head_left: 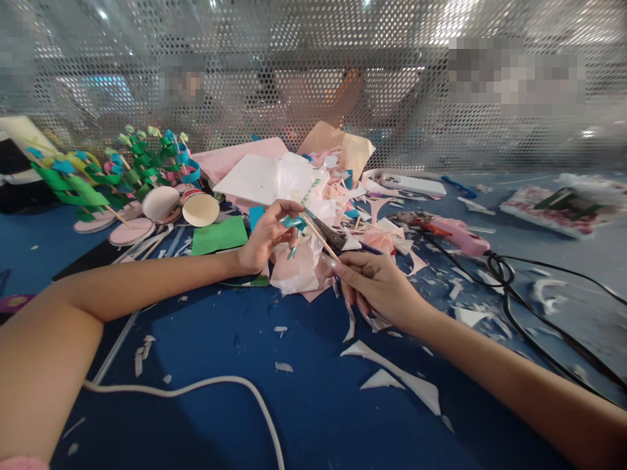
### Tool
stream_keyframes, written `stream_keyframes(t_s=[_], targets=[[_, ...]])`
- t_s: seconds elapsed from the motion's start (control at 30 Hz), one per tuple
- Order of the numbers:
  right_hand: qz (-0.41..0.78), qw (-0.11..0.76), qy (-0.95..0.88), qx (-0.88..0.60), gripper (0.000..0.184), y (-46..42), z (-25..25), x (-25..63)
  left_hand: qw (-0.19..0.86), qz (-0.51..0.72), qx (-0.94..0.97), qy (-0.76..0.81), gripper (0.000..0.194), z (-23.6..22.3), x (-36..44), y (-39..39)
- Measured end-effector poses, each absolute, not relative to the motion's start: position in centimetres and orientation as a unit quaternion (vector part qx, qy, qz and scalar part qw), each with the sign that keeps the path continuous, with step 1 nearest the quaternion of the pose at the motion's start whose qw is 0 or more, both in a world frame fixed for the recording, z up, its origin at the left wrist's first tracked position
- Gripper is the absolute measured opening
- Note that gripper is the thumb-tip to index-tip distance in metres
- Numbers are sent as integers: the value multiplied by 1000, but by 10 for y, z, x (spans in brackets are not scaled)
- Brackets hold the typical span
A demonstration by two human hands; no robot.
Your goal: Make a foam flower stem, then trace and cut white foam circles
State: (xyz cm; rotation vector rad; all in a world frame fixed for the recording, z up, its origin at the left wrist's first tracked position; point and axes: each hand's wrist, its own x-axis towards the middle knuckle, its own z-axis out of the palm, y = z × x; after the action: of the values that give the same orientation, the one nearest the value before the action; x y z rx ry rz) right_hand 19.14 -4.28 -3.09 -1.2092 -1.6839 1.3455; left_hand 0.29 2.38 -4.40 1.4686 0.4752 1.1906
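The right hand (385, 284) pinches a wooden stick (321, 235), its far end at the left hand (265, 238), which grips blue paper (294, 223); joining them seems the present step, calling for steady alignment.

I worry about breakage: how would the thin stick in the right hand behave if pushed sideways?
Probably stiff, since the stick looks straight along its bare length. Likely light, being slender; that thinness may let it snap.
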Motion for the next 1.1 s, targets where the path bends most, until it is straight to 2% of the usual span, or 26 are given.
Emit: stream_keyframes(t_s=[0.37, 1.1], targets=[[504, 334, -643, -470, 44, -42, -32, 192, 566, 511, 624, 171, 37, -46, 2, 27], [490, 360, -622, -493, 35, -43, -34, 192, 562, 507, 634, 159, 36, -48, 1, 28]])
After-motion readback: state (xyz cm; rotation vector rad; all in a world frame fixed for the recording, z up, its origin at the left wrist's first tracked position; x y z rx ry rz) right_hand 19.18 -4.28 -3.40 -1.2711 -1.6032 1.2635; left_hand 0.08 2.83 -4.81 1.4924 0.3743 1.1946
